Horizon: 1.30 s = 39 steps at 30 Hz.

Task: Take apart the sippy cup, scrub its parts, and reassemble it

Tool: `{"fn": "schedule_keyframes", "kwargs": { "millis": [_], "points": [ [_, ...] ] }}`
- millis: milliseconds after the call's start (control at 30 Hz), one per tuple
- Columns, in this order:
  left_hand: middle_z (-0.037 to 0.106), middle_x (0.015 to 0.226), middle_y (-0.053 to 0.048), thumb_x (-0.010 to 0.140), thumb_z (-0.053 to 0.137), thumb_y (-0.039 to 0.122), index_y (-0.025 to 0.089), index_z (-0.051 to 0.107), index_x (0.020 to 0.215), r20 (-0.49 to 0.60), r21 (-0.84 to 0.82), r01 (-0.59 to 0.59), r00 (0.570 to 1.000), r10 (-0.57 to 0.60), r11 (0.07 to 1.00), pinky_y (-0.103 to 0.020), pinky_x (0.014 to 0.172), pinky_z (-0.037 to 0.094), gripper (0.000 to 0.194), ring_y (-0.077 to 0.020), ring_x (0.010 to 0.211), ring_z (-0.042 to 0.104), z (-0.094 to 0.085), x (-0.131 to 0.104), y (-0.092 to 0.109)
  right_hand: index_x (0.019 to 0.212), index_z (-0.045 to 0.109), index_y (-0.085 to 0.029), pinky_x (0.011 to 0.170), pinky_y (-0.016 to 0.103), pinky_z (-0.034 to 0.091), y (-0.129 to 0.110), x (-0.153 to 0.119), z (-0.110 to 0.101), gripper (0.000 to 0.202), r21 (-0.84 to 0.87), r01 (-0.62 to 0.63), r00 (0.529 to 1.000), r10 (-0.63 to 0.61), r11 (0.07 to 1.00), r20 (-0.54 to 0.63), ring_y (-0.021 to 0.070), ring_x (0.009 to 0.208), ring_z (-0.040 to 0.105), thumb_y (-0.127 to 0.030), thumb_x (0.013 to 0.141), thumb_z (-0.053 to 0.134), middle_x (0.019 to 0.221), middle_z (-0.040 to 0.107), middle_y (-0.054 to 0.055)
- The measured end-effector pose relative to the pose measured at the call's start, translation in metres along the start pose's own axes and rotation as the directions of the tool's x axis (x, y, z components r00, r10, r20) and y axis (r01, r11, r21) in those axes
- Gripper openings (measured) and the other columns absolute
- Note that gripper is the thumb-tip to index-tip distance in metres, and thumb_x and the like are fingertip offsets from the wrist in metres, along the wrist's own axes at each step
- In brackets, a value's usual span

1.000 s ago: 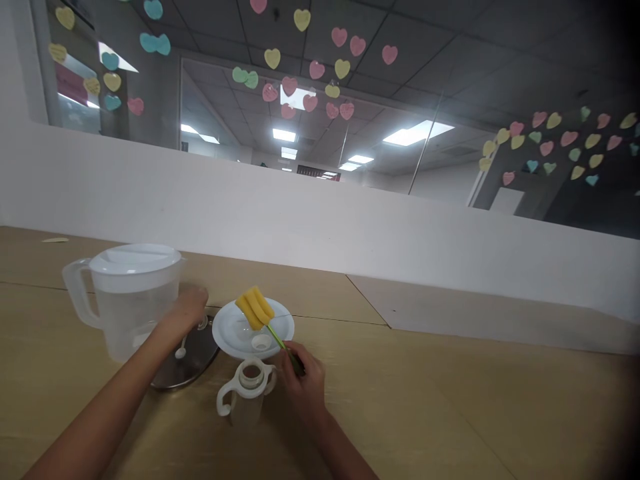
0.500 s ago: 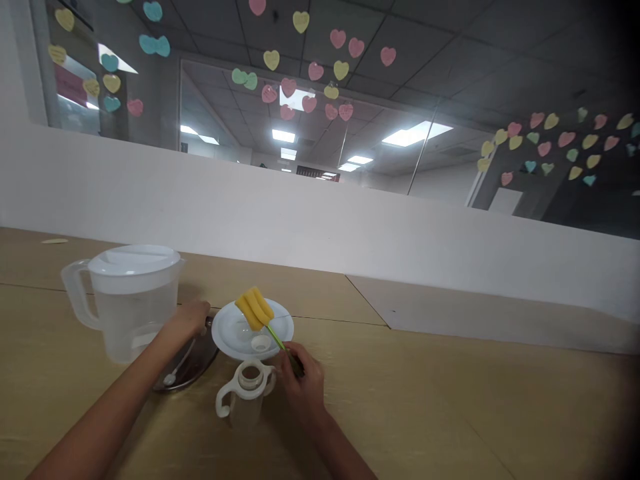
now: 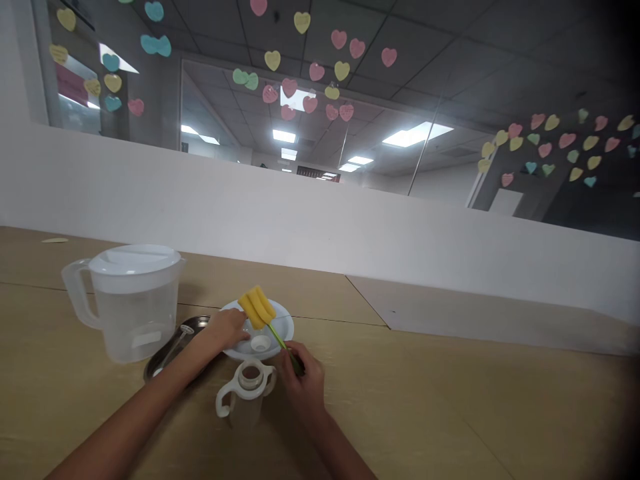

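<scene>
My right hand (image 3: pixel 306 377) is closed around the green handle of a yellow sponge brush (image 3: pixel 257 308), its head held above a white plate (image 3: pixel 285 327). My left hand (image 3: pixel 227 330) reaches over the plate's left side, thumb and fingers apart, close to the sponge. A small white ring-shaped part (image 3: pixel 260 343) lies on the plate. Something clear beside it is mostly hidden by my left hand. In front of the plate, an uncapped clear baby bottle (image 3: pixel 247 400) with white side handles stands upright, near my right hand.
Left of the plate, a metal tray (image 3: pixel 203 322) bears a thin white stirrer-like tool (image 3: pixel 180 339), partly covered by my left forearm. A lidded translucent pitcher (image 3: pixel 135 307) stands behind it. A white wall (image 3: pixel 310 227) runs along the table's back.
My left hand has moved right from the tray to the plate. The white tool now lies differently on the tray, its disc end toward the back. My right hand and brush have barely moved.
</scene>
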<state>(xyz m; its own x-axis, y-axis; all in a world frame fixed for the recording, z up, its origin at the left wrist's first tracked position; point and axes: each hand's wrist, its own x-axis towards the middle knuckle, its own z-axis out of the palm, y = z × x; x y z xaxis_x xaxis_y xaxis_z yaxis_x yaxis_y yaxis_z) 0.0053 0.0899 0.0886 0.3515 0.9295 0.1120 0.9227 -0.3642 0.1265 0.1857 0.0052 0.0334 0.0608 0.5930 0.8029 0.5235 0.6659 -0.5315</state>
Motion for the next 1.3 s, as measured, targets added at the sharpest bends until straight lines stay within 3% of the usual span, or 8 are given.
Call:
{"fn": "schedule_keyframes", "kwargs": {
  "millis": [133, 233, 400, 567, 667, 867, 1100, 1300],
  "points": [
    [0.064, 0.108, -0.02, 0.074, 0.061, 0.023, 0.012, 0.061, 0.105, -0.001, 0.002, 0.021, 1.0, -0.021, 1.0, -0.039, 0.086, 0.044, 0.033, -0.0333, 0.104, 0.059, 0.003, 0.001, 0.002, 0.086, 0.063, -0.013, 0.054, 0.018, 0.045, 0.0, -0.001, 0.0, 0.022, 0.017, -0.038, 0.999, 0.037, 0.999, 0.011, 0.012, 0.056, 0.058, -0.03, 0.087, 0.048, 0.066, 0.064, 0.003],
    [0.064, 0.107, -0.019, 0.073, 0.06, 0.022, 0.012, 0.058, 0.108, -0.005, -0.031, 0.002, 1.0, -0.002, 1.0, -0.038, 0.086, 0.044, 0.037, -0.0316, 0.103, 0.06, -0.008, -0.003, 0.002, 0.086, 0.063, -0.013, 0.053, 0.019, 0.043, 0.001, 0.0, -0.001, 0.023, 0.056, -0.093, 0.996, 0.094, 0.994, -0.003, 0.012, 0.055, 0.056, -0.032, 0.086, 0.05, 0.065, 0.062, 0.002],
    [0.06, 0.117, -0.012, 0.082, 0.049, 0.04, 0.016, 0.049, 0.117, -0.083, -0.256, -0.13, 0.99, 0.112, 0.958, -0.032, 0.087, 0.045, 0.042, -0.0233, 0.103, 0.058, -0.059, -0.026, -0.003, 0.087, 0.061, -0.012, 0.05, 0.019, 0.04, 0.002, 0.003, -0.001, 0.03, 0.197, -0.275, 0.954, 0.292, 0.941, -0.067, 0.0117, 0.054, 0.05, -0.04, 0.085, 0.05, 0.06, 0.055, 0.0],
    [0.059, 0.118, -0.006, 0.08, 0.045, 0.052, 0.021, 0.052, 0.113, -0.228, -0.623, -0.247, 0.965, 0.129, 0.743, -0.033, 0.09, 0.044, 0.046, -0.0232, 0.106, 0.055, -0.099, -0.052, -0.002, 0.087, 0.06, -0.013, 0.049, 0.019, 0.038, 0.004, 0.002, 0.001, 0.028, 0.205, -0.285, 0.951, 0.303, 0.936, -0.059, 0.0107, 0.053, 0.046, -0.039, 0.085, 0.05, 0.058, 0.052, -0.002],
    [0.059, 0.118, -0.004, 0.085, 0.038, 0.05, 0.021, 0.055, 0.11, -0.326, -0.688, -0.303, 0.941, 0.092, 0.66, -0.033, 0.097, 0.039, 0.042, -0.0224, 0.11, 0.052, -0.097, -0.051, 0.001, 0.086, 0.061, -0.013, 0.05, 0.019, 0.04, 0.003, -0.001, 0.002, 0.024, 0.13, -0.156, 0.986, 0.163, 0.979, -0.04, 0.0108, 0.053, 0.049, -0.034, 0.086, 0.05, 0.061, 0.056, 0.0],
    [0.061, 0.11, -0.005, 0.09, 0.026, 0.053, 0.018, 0.056, 0.11, -0.391, -0.674, -0.344, 0.917, 0.079, 0.654, -0.032, 0.085, 0.044, 0.05, -0.0212, 0.096, 0.055, -0.075, -0.033, 0.002, 0.089, 0.063, -0.013, 0.054, 0.019, 0.047, 0.001, -0.004, 0.001, 0.018, 0.021, 0.036, 0.995, -0.034, 0.999, -0.093, 0.0119, 0.059, 0.059, -0.025, 0.086, 0.05, 0.071, 0.065, 0.004],
    [0.06, 0.107, -0.005, 0.09, 0.022, 0.058, 0.023, 0.048, 0.124, -0.372, -0.678, -0.31, 0.927, 0.052, 0.667, -0.031, 0.076, 0.046, 0.055, -0.0181, 0.084, 0.056, -0.072, -0.034, 0.003, 0.092, 0.063, -0.013, 0.06, 0.02, 0.05, 0.002, -0.005, -0.001, 0.016, 0.012, 0.07, 0.993, -0.068, 0.997, -0.096, 0.0132, 0.066, 0.064, -0.021, 0.087, 0.051, 0.077, 0.068, 0.005],
    [0.059, 0.099, -0.004, 0.09, 0.023, 0.057, 0.023, 0.054, 0.114, -0.381, -0.695, -0.339, 0.922, 0.076, 0.634, -0.027, 0.068, 0.047, 0.052, -0.0166, 0.08, 0.054, -0.071, -0.033, 0.004, 0.092, 0.063, -0.013, 0.059, 0.019, 0.049, -0.002, -0.005, -0.001, 0.014, 0.03, 0.083, 0.992, -0.079, 0.996, -0.099, 0.0123, 0.064, 0.063, -0.02, 0.086, 0.051, 0.076, 0.067, 0.004]
  ]
}}
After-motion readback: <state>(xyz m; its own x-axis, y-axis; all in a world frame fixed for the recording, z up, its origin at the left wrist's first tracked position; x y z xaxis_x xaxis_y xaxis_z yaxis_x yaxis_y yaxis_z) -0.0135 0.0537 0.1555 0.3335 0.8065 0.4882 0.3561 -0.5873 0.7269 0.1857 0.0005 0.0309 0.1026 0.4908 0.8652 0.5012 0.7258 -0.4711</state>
